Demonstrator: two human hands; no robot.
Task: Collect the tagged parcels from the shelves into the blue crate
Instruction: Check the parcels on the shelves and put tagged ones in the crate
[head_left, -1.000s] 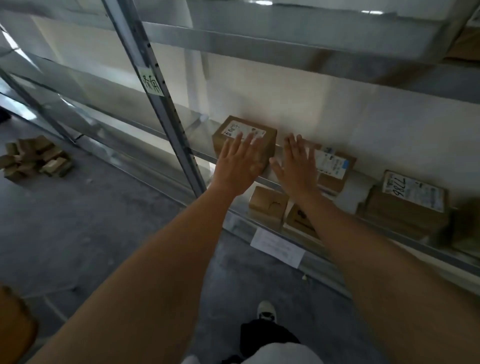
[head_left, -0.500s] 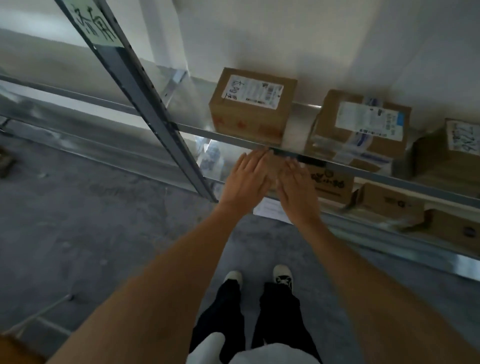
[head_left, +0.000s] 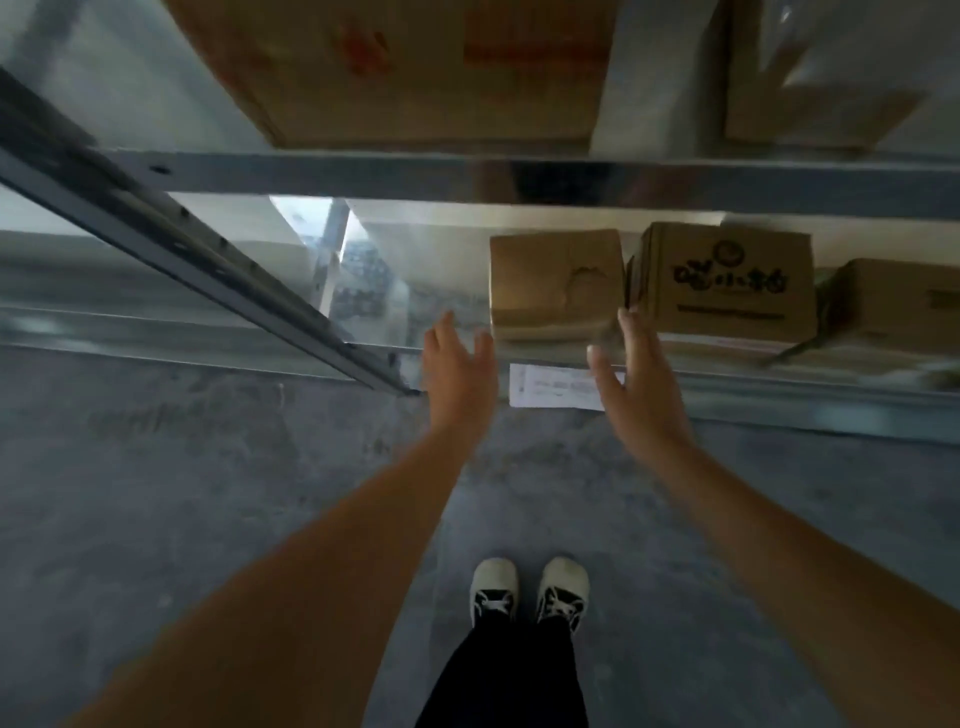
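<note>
Parcel (head_left: 556, 283): plain boxy cardboard (dented front), flanked by open hands.

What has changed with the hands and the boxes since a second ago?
Both hands dropped from the upper shelf's labelled box to the lower shelf and spread apart: the left hand and right hand now flank the plain brown box, open, gripping nothing. The view tilted downward. The printed box and the other parcels stayed where they were.
</note>
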